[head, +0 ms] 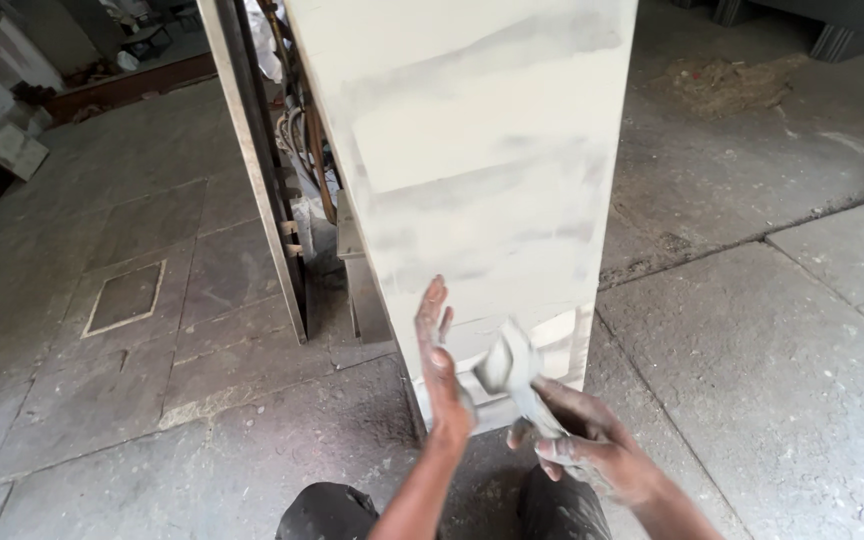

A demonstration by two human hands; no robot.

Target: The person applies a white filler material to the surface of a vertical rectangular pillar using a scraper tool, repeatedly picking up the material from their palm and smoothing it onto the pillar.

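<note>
Two hands: right hand [592, 450] grips crumpled paper [508, 365]; left hand [439, 360] flat.

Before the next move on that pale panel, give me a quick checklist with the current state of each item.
1. Right hand grips the crumpled grey piece of abrasive paper or cloth: ok.
2. Left hand open, flat, edge-on beside the tall cream-white upright panel: ok.
3. Whether the left hand touches the panel: cannot tell.
4. Panel surface even: not ok, grey smudged bands show.
5. Panel standing upright on the grey concrete floor: ok.
6. What supports the panel behind: cannot tell.
</note>
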